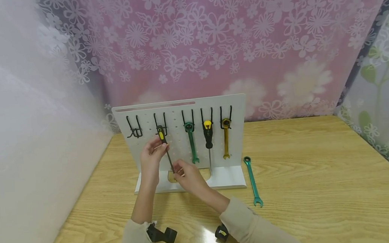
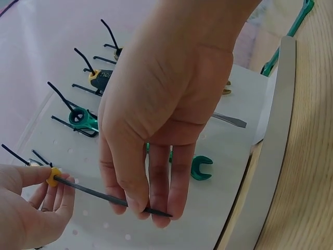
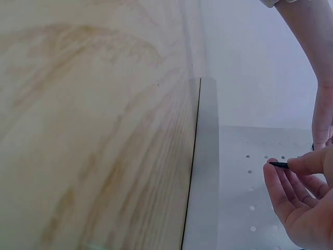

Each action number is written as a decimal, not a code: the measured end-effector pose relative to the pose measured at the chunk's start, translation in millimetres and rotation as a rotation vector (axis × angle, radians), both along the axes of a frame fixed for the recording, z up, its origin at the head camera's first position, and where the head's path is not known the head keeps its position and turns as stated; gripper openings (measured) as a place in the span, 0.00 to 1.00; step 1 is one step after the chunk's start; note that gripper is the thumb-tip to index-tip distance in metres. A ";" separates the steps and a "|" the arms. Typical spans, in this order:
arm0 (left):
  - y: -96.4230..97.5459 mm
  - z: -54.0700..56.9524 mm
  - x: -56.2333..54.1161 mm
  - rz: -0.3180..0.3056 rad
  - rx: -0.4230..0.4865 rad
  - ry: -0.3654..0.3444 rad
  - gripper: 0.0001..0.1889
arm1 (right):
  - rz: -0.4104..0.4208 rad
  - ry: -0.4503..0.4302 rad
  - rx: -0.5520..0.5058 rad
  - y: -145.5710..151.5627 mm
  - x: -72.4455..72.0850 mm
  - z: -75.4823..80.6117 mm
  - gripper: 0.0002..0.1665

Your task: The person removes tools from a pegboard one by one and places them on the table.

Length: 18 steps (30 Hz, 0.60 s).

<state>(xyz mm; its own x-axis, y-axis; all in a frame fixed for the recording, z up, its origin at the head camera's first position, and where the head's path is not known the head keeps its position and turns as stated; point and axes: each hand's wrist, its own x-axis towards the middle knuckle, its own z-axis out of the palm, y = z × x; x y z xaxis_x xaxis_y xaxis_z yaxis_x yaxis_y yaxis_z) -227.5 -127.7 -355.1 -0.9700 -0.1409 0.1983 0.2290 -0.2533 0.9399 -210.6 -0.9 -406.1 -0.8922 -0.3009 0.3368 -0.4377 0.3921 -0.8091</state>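
In the head view, a slim tool (image 1: 162, 135) with a black-and-yellow handle and a dark shaft tilts across the front of the white pegboard. My left hand (image 1: 149, 160) holds it at the yellow collar (image 2: 53, 177) below the handle, which overlaps the second hook from the left. Lower down, my right hand (image 1: 191, 178) pinches the shaft near its end between thumb and fingers. The dark shaft (image 2: 88, 191) narrows to a pointed tip, also seen as a dark tip (image 3: 278, 164) at the right fingertips in the right wrist view.
The pegboard (image 1: 177, 117) stands on a white base. On its hooks hang a green wrench (image 1: 191, 140), a yellow-and-black screwdriver (image 1: 208, 135) and a gold wrench (image 1: 226, 138). A bare hook (image 1: 135, 131) is at far left. A teal wrench (image 1: 252, 179) lies on the wooden table (image 1: 319, 165), right of the base.
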 end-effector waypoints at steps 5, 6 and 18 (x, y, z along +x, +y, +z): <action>-2.5 2.2 6.1 -0.006 -0.025 -0.006 0.17 | 0.044 -0.008 -0.011 2.3 5.9 3.0 0.08; -3.0 2.6 7.1 -0.008 -0.029 -0.009 0.17 | 0.052 -0.015 -0.015 2.7 7.3 3.7 0.08; -5.6 9.7 22.1 -0.026 -0.093 -0.024 0.15 | 0.098 -0.072 0.000 9.2 27.4 15.3 0.09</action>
